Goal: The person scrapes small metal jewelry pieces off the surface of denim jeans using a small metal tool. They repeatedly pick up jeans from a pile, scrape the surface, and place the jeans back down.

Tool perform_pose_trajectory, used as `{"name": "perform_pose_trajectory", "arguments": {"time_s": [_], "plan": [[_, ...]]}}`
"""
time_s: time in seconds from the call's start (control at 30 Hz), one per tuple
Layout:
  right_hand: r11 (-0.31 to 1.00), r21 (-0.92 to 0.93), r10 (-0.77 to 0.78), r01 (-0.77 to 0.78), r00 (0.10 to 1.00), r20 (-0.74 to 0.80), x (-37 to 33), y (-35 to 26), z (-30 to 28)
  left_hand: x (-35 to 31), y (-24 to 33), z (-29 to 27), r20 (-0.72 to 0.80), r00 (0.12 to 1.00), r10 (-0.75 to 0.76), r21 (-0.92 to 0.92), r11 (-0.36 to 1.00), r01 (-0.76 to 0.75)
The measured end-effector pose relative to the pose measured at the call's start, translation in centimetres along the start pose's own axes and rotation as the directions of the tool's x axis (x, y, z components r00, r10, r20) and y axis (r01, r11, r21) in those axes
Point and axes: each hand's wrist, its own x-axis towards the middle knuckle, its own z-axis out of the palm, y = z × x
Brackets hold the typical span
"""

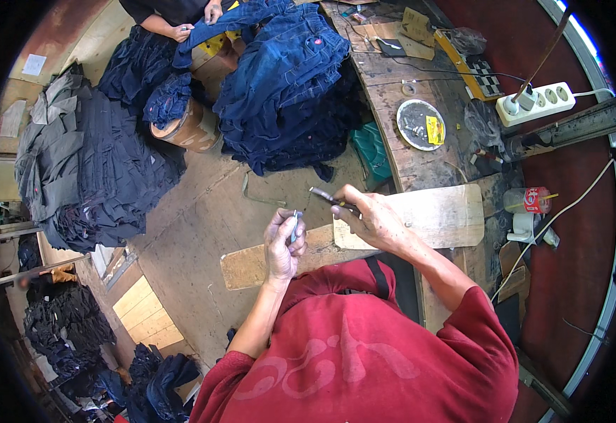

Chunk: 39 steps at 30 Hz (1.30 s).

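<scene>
In front of my chest, my left hand is closed around a small pale-blue piece, its kind unclear, that sticks up past my fingers. To its right, my right hand grips a slim dark tool with a light tip pointing up and left. What sort of tool it is I cannot make out. The two hands are apart. Beneath my right hand lies a pale wooden board with rounded corners. A browner board extends left under it, passing behind my left hand.
Blue jeans are heaped ahead, beside grey cloth stacks and a round drum. Another person's hands hold denim at the top. The right-hand bench carries a round tray, a power strip and a red-labelled cup.
</scene>
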Motion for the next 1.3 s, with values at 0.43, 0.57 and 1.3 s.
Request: {"name": "perform_pose_trajectory", "arguments": {"time_s": [0.43, 0.57, 1.3], "plan": [[0.963, -0.115, -0.248, 0.242, 0.968, -0.044, -0.5, -4.8, 0.0, -0.3, 0.2, 0.6, 0.020, 0.952, 0.304, 0.425, 0.860, -0.283], [0.944, -0.014, -0.324, 0.330, 0.918, -0.228, -0.6, -4.6, -0.1, -0.4, 0.4, 0.8, 0.021, 0.950, 0.311, 0.444, 0.849, -0.288], [0.942, -0.115, -0.334, 0.314, 0.905, -0.263, -1.2, -4.7, -0.3, -0.1, 0.5, 0.0, 0.076, 0.957, 0.280, 0.521, 0.807, -0.277]]}}
